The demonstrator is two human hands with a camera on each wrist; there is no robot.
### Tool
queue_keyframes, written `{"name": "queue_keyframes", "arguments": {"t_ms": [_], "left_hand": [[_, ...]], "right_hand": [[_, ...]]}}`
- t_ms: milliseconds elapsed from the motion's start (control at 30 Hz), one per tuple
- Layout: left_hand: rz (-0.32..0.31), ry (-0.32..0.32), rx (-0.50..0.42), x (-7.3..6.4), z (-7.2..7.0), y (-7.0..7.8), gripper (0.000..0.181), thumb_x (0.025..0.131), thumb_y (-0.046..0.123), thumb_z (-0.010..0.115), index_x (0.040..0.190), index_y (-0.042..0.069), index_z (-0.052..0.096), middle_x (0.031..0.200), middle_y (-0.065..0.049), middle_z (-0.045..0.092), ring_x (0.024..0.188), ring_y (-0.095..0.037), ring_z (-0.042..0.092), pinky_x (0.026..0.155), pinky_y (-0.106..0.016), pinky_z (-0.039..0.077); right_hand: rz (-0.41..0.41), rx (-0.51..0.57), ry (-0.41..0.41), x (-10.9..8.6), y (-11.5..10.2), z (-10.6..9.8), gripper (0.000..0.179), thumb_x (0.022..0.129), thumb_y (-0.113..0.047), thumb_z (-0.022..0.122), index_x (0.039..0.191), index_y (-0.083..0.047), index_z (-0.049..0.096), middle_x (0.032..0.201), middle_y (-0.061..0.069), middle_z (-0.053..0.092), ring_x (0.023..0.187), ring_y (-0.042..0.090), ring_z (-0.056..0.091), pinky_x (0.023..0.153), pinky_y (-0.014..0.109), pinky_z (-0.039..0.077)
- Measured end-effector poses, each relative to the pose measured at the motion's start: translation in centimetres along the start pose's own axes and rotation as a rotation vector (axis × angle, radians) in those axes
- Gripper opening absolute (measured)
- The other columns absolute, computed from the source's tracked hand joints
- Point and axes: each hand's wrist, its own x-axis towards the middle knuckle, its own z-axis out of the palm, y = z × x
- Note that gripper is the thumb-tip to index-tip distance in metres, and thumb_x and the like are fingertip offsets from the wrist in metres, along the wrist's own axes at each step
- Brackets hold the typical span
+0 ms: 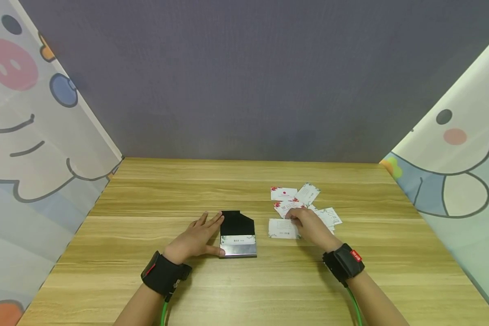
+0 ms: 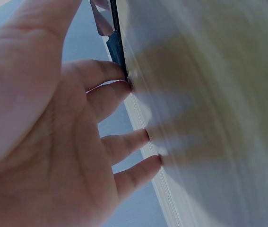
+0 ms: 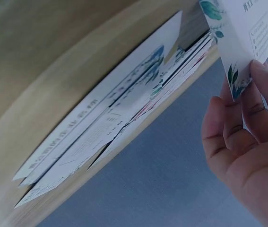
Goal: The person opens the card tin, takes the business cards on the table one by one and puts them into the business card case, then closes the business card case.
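A business card case [image 1: 237, 224] lies with its black flap folded back on the wooden table. Across its silver front pocket [image 1: 238, 250], a white card [image 1: 238, 240] with leaf corners shows along the top. My left hand [image 1: 193, 240] is spread flat at the case's left side, thumb at the lower corner and a fingertip by the flap; in the left wrist view, fingertips [image 2: 147, 135] touch the table. To the right, my right hand [image 1: 311, 226] pinches a white business card [image 1: 281, 228] with green leaf corners. In the right wrist view that card [image 3: 247, 33] is held up by its corner.
Behind and under my right hand, several loose business cards [image 1: 284, 194] overlap, some with red flowers, some with green leaves. A grey panel [image 1: 244, 90] rises at the table's back edge, and cartoon-printed sheets [image 1: 452, 149] flank both sides. Green cables run from both wrist straps.
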Motion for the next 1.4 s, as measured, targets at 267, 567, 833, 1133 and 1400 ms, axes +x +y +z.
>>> {"name": "queue_keyframes", "arguments": {"t_ms": [267,567,833,1133,1400], "left_hand": [[0.003,0.003,0.005,0.0,0.0,0.0,0.094,0.074,0.051,0.066,0.146,0.008,0.023,0.153,-0.008,0.016,0.138,-0.045,0.009,0.104,-0.063,0.018],[0.002,0.007,0.004,0.0,0.0,0.0,0.093,0.074,0.051,0.066,0.145,0.007,0.024,0.153,-0.009,0.017,0.138,-0.044,0.01,0.104,-0.064,0.019],[-0.004,0.007,0.006,0.0,0.1,-0.1,0.093,0.074,0.051,0.067,0.145,0.009,0.024,0.153,-0.007,0.016,0.138,-0.044,0.009,0.105,-0.063,0.018],[-0.007,0.008,0.006,0.0,0.2,-0.2,0.093,0.074,0.05,0.067,0.146,0.009,0.024,0.153,-0.006,0.016,0.138,-0.043,0.008,0.105,-0.063,0.018],[-0.013,0.006,0.018,0.1,0.3,-0.2,0.093,0.074,0.051,0.066,0.146,0.01,0.024,0.153,-0.005,0.017,0.138,-0.043,0.008,0.105,-0.062,0.019]], "right_hand": [[-0.03,0.006,0.05,0.4,-0.4,0.0,0.021,0.084,0.009,0.055,0.092,-0.006,0.068,0.091,0.006,0.068,0.085,0.021,0.062,0.072,0.032,0.05],[-0.078,0.016,0.108,1.4,-1.8,0.4,0.021,0.083,0.009,0.056,0.093,-0.006,0.067,0.091,0.007,0.068,0.08,0.017,0.063,0.065,0.028,0.049],[-0.1,0.027,0.122,2.4,-3.1,1.1,0.02,0.082,0.009,0.057,0.092,-0.005,0.067,0.088,0.007,0.067,0.081,0.019,0.063,0.068,0.031,0.051],[-0.101,0.052,0.124,3.3,-5.1,2.0,0.019,0.082,0.008,0.058,0.092,-0.005,0.068,0.092,0.007,0.068,0.086,0.018,0.063,0.071,0.031,0.051],[-0.151,0.085,0.109,4.0,-6.7,2.6,0.02,0.083,0.007,0.057,0.092,-0.006,0.069,0.091,0.006,0.069,0.085,0.016,0.063,0.07,0.029,0.05]]}}
